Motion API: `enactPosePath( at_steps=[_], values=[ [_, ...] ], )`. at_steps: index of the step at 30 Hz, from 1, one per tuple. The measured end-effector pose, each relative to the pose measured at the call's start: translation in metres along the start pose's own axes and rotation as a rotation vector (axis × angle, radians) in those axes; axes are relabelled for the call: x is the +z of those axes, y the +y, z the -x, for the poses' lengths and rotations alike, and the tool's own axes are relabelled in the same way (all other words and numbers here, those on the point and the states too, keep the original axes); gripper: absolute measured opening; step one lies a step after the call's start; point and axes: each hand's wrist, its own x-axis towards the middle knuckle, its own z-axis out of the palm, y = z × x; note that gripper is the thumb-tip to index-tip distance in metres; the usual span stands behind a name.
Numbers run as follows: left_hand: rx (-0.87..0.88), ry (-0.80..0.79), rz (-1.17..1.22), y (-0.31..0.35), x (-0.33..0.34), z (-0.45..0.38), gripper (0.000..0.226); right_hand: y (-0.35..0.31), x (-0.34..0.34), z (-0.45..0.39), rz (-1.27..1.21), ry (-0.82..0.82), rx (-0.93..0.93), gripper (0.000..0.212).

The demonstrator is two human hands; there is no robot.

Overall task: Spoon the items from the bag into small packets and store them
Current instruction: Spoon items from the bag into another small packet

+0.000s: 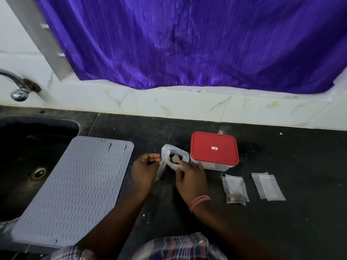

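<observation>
The left hand (145,166) pinches the near-left edge of a white bag (166,153) standing on a dark table (281,222), fingers curled together on the plastic to hold its mouth wide. The right hand (189,177), a pink band (200,200) at the wrist, closes round the handle of a pale spoon (176,158) whose bowl sits inside the bag over its dark contents, too small to make out. Just right of the bag, nearly touching it, stands a clear box with a red lid (214,148) shut on top. Nearer the person and right of the right hand lies a small clear packet (235,190) holding a few brownish pieces at its lower end. Beside it, slightly apart, two flat packets (268,186) overlap on the table. On the left, a grey ribbed mat (73,188) lies partly over the edge of a dark sink (28,147), with a metal tap (17,87) on the tiled wall above. A purple curtain (187,40) hangs across the back. Checked cloth (178,248) fills the bottom of the picture.
</observation>
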Motion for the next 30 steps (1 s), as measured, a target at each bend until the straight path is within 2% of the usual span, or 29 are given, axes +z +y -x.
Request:
enactPosePath(
  at_steps=[2, 3, 6, 8, 11, 13, 14, 16, 18, 21, 27, 30],
  values=[
    [0.044, -0.082, 0.006, 0.012, -0.010, -0.001, 0.020, -0.004, -0.012, 0.000, -0.044, 0.071, -0.157, 0.039],
    [0.061, -0.145, 0.014, 0.020, -0.015, -0.002, 0.022, -0.006, -0.018, -0.001, -0.138, 0.053, -0.193, 0.042],
    [0.079, -0.347, 0.045, 0.041, -0.030, -0.003, 0.026, -0.012, -0.036, -0.006, -0.479, -0.111, -0.161, 0.049],
    [0.092, -0.400, 0.075, 0.048, -0.035, -0.004, 0.030, -0.018, -0.048, -0.009, -0.648, -0.147, -0.092, 0.038],
    [0.069, -0.376, 0.254, 0.055, -0.033, 0.003, 0.024, -0.025, -0.058, -0.013, -0.835, -0.060, 0.014, 0.017],
    [0.025, -0.417, 0.367, 0.054, -0.028, 0.011, 0.034, -0.028, -0.063, -0.015, -0.934, -0.041, 0.075, 0.012],
    [0.037, -0.439, 0.347, 0.053, -0.026, 0.016, 0.039, -0.028, -0.065, -0.016, -0.956, -0.035, 0.096, 0.010],
    [0.118, -0.432, 0.246, 0.048, -0.020, 0.022, 0.029, -0.030, -0.069, -0.016, -0.953, -0.025, 0.128, 0.008],
    [0.189, -0.328, 0.183, 0.048, -0.013, 0.025, 0.012, -0.029, -0.073, -0.017, -0.938, 0.018, 0.178, 0.007],
    [0.190, -0.228, 0.192, 0.052, -0.006, 0.026, 0.011, -0.029, -0.076, -0.020, -0.925, 0.057, 0.251, 0.008],
    [0.246, -0.291, 0.227, 0.061, 0.000, 0.035, 0.010, -0.027, -0.081, -0.015, -0.769, -0.010, 0.193, 0.009],
    [0.230, -0.304, 0.240, 0.059, 0.000, 0.037, 0.010, -0.028, -0.086, -0.009, -0.832, -0.044, 0.190, 0.002]
  ],
)
